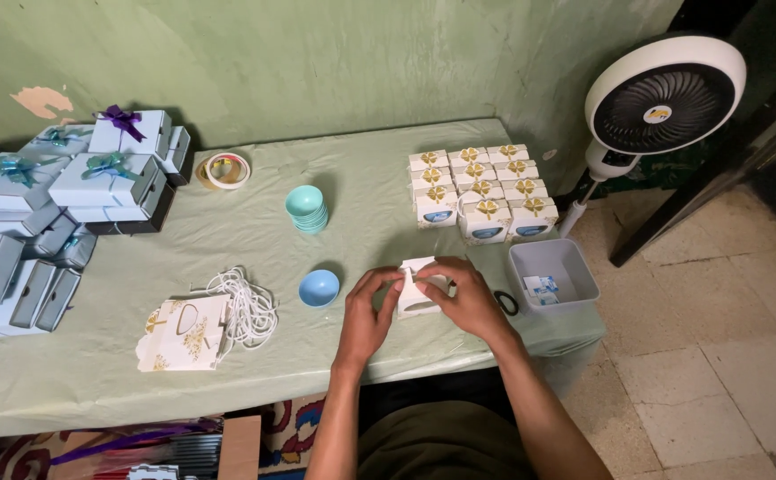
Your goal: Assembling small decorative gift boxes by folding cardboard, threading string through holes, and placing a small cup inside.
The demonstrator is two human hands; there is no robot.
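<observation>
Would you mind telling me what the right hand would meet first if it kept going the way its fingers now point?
The right hand points left across the small white box toward the left hand, so it would likely meet those fingers first; depth is unclear.

- Eleven finished small boxes with gold bows are sitting in a block.
- One more small box is sitting between two hands.
- One blue bowl is lying alone.
- One stack of teal bowls; count unclear.
- Two tape rolls.
- One grey bin.
- One fan.
</observation>
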